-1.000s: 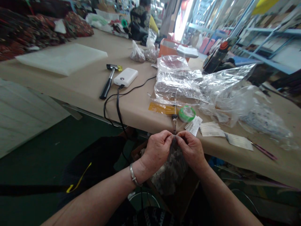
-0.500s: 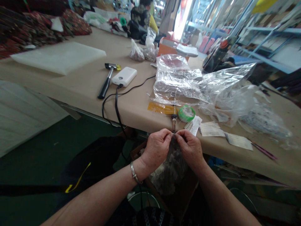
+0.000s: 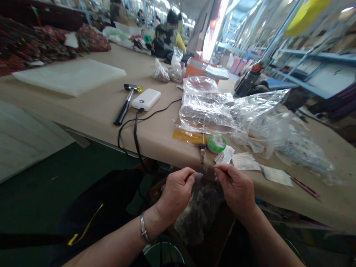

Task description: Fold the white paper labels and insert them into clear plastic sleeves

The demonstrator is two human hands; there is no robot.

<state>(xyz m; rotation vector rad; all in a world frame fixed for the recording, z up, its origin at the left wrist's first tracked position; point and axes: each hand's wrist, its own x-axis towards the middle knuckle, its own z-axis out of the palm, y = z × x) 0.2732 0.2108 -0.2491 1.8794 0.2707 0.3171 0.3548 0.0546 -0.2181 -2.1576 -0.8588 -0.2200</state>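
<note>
A small clear bag [image 3: 198, 209] hangs just below the table edge [image 3: 155, 139], over the person's lap. It is packed with small grey-brown pieces (too blurred to name). The left hand [image 3: 175, 193] and the right hand [image 3: 236, 189] each pinch its top rim between thumb and forefinger, one on either side, which probably keeps the mouth upward and the contents in. On the table just beyond lie a green tape roll [image 3: 216, 143], paper slips [image 3: 244, 161] and crumpled clear bags [image 3: 222, 107], some holding pale goods.
</note>
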